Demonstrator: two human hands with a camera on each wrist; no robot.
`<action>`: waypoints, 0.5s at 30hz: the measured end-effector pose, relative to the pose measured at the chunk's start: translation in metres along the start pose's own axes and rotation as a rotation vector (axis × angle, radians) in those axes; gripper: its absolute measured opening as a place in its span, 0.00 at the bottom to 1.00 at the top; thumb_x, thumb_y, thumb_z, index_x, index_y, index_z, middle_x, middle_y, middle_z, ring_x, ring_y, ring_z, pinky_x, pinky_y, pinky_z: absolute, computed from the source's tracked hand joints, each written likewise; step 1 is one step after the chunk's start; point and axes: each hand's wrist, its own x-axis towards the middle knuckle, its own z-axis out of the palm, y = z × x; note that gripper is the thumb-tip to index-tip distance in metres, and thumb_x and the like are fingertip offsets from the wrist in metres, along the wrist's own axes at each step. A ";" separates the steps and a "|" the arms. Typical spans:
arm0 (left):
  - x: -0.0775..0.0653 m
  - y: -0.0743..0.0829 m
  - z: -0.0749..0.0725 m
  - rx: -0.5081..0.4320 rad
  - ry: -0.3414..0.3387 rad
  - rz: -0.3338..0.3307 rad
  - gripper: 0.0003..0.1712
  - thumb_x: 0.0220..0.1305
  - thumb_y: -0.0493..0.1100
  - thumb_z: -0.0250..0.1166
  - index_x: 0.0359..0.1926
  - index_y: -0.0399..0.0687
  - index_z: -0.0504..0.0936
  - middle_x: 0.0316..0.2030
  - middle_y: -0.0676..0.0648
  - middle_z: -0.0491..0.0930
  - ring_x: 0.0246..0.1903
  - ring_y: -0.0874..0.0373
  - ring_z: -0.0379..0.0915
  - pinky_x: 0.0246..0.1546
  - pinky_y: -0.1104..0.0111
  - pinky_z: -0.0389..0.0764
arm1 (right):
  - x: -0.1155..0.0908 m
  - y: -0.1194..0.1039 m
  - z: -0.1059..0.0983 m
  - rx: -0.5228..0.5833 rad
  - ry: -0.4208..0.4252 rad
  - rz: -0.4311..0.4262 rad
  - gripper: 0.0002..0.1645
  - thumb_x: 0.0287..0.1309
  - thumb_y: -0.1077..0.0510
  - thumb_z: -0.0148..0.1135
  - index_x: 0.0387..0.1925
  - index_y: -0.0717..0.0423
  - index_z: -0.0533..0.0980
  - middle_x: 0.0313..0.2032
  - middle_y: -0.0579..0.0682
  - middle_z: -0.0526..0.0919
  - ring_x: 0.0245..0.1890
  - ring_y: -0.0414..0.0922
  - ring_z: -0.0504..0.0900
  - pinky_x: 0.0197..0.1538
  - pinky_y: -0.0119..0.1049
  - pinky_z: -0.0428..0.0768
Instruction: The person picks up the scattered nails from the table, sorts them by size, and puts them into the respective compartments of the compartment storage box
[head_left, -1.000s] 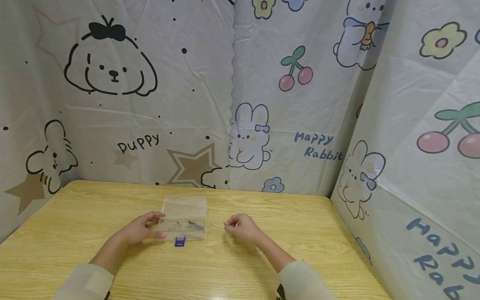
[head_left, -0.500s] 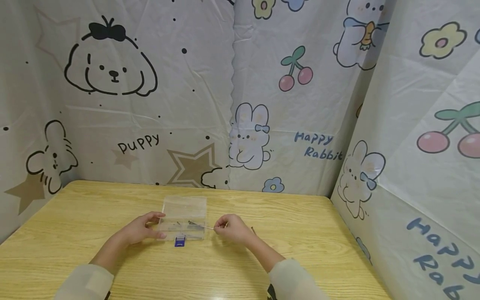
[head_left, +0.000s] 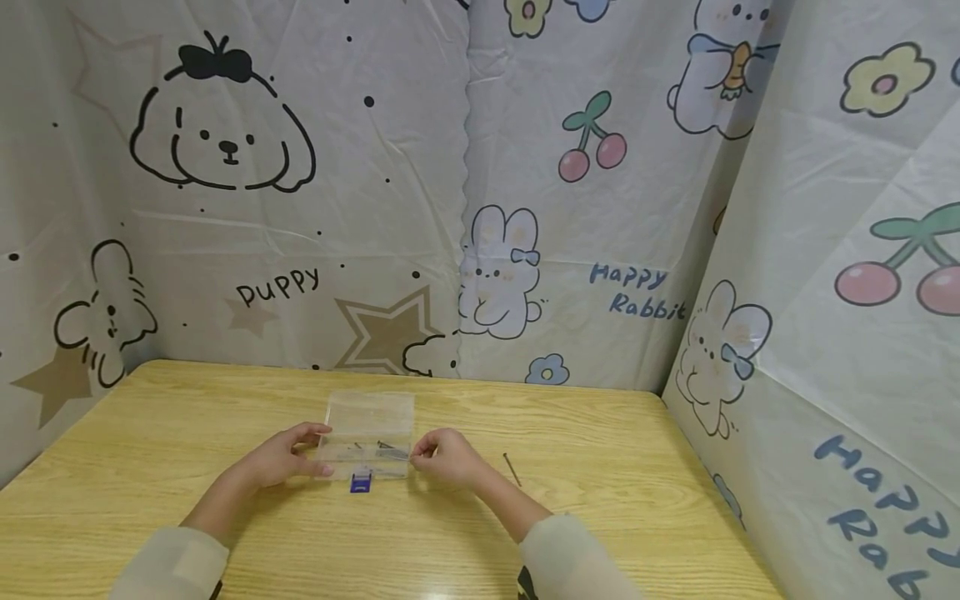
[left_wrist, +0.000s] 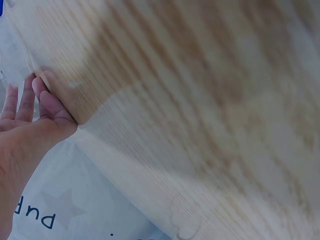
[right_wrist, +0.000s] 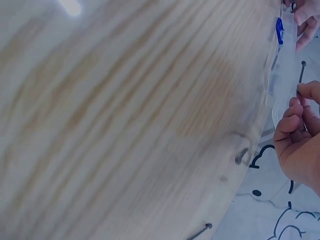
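Observation:
A clear plastic box (head_left: 370, 410) with a raised lid and a blue latch (head_left: 361, 482) lies on the table, several dark nails (head_left: 385, 447) inside. My left hand (head_left: 283, 456) grips its left end, thumb at the front and fingers further back. At the box's right edge, my right hand (head_left: 447, 457) pinches a long thin nail (right_wrist: 301, 75) between thumb and fingertip. The nail's head end points over the box. In the left wrist view, my left hand (left_wrist: 31, 120) appears at the left edge, the box mostly out of view.
One loose nail (head_left: 512, 469) lies on the wooden table (head_left: 420, 542), right of the box under the right forearm's far side. The right wrist view shows another nail (right_wrist: 241, 156) on the table. Printed cloth (head_left: 390, 208) hangs behind and at the sides.
My right hand has moved left to the box's right edge, bringing the nail over the box. The loose nail on the table has come into sight. My left hand stays put.

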 end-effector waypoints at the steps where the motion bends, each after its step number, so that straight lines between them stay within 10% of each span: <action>1: 0.000 0.000 0.000 0.000 0.000 -0.001 0.45 0.55 0.49 0.69 0.66 0.34 0.58 0.61 0.24 0.58 0.61 0.22 0.52 0.54 0.43 0.70 | 0.001 -0.001 0.002 0.000 -0.001 0.000 0.06 0.56 0.62 0.60 0.29 0.59 0.81 0.25 0.42 0.76 0.25 0.34 0.68 0.26 0.23 0.66; 15: 0.001 -0.001 0.001 0.002 0.009 0.001 0.45 0.54 0.50 0.70 0.66 0.34 0.59 0.60 0.25 0.60 0.60 0.22 0.53 0.53 0.44 0.71 | 0.006 -0.003 0.017 0.033 -0.016 -0.002 0.06 0.56 0.62 0.61 0.28 0.60 0.81 0.23 0.40 0.75 0.23 0.33 0.68 0.26 0.22 0.68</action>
